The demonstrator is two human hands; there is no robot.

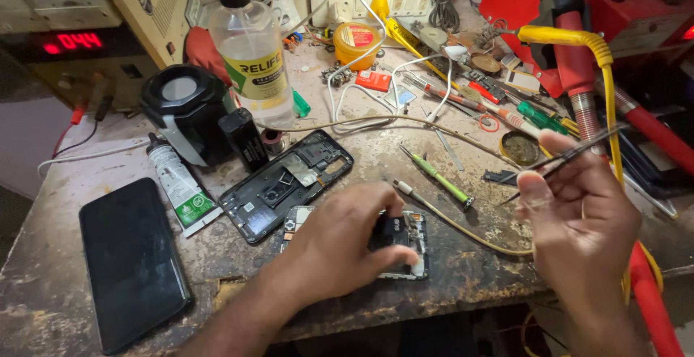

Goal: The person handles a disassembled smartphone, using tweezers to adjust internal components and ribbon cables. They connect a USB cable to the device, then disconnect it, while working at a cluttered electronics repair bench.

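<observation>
My left hand (345, 245) rests on an opened phone body (408, 238) lying near the bench's front edge, fingers pinching a small dark part on its board. My right hand (578, 219) is raised to the right, holding thin black tweezers (571, 156) between thumb and fingers, tips pointing left and down. A separated black phone frame (289, 183) lies just behind the left hand. A green-handled screwdriver (437, 175) lies between the two hands.
A dark phone screen panel (130, 263) lies at front left beside a glue tube (181, 187). A clear liquid bottle (249, 46), black round device (184, 111), small black battery block (243, 138), cables, tools and red-and-yellow hoses (600, 60) crowd the back and right.
</observation>
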